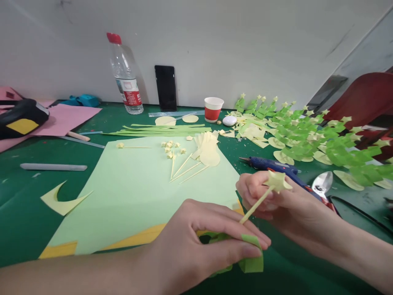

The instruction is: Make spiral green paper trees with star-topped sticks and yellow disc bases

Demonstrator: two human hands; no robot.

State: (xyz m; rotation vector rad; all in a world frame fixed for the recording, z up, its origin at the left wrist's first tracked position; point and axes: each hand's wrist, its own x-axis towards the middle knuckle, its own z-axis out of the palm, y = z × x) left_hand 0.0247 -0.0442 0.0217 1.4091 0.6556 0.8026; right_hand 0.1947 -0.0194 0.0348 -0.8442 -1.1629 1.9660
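My left hand (211,241) is closed at the lower middle, pinching a folded green paper strip (253,258) between thumb and fingers. A thin pale-yellow stick (256,206) rises from behind its fingers, slanting up to the right. At its top sits a pale-yellow paper star (278,182). My right hand (270,196) is curled just behind the star; whether its fingers grip anything is hidden. A pale-green paper sheet (147,184) lies beyond, bearing small folded stars (169,145), several loose sticks (186,171) and a fan of pale-yellow paper pieces (208,151).
A glue gun (270,164) and pliers (321,184) lie at right, below rows of green paper stems (331,139) topped with stars. Along the wall stand a bottle (127,82), phone (166,88) and paper cup (213,110). Green strips (159,131) lie behind the sheet.
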